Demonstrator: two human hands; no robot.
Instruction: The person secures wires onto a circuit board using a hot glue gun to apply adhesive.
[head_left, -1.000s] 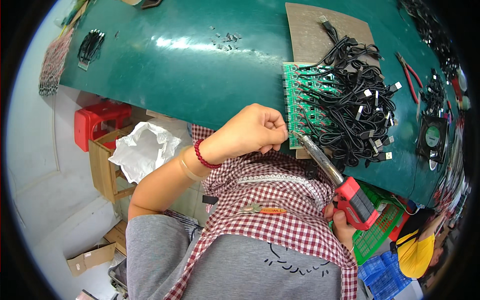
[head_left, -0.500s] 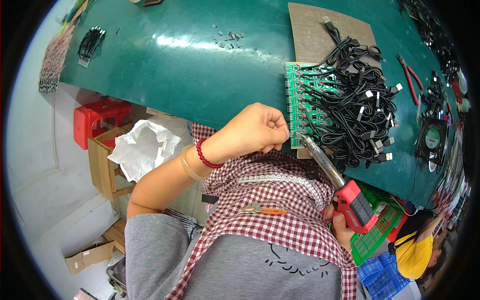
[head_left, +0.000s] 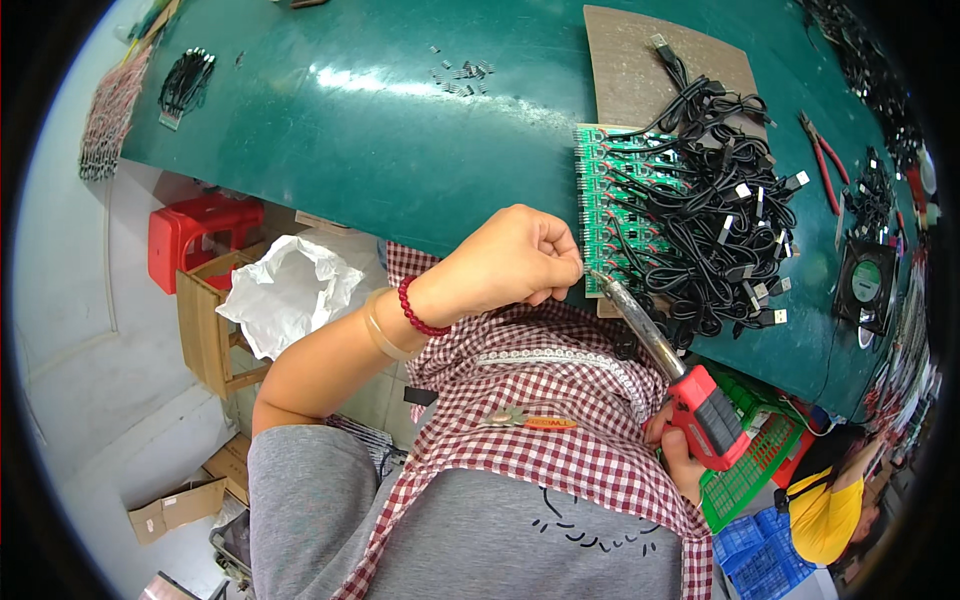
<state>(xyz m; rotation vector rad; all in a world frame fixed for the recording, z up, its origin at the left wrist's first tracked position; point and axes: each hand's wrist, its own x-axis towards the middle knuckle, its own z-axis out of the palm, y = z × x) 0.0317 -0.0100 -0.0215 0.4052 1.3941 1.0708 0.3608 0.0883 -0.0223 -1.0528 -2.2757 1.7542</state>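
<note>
My left hand (head_left: 522, 255) is closed in a pinch at the near left corner of a green circuit board panel (head_left: 600, 200). What its fingertips hold, if anything, is too small to make out. Wrapped round the red and black handle of a soldering iron (head_left: 706, 418), my right hand (head_left: 680, 460) is partly hidden by the tool. The iron's long metal barrel slants up and left, its tip at the panel's near edge beside my left fingertips. Coiled black USB cables (head_left: 700, 215) run from the boards in a dense pile on the right.
A brown board (head_left: 670, 65) lies beneath the cables on the green table (head_left: 400, 130). Small dark pins (head_left: 465, 78) are scattered further off. Red-handled pliers (head_left: 824, 165) and a black fan (head_left: 866, 284) lie to the right. A person in yellow (head_left: 828, 515) is at the lower right.
The view has shifted slightly, so the table things sit a little further right. Both hands keep nearly the same pose, with the iron's tip still at the panel's near edge.
</note>
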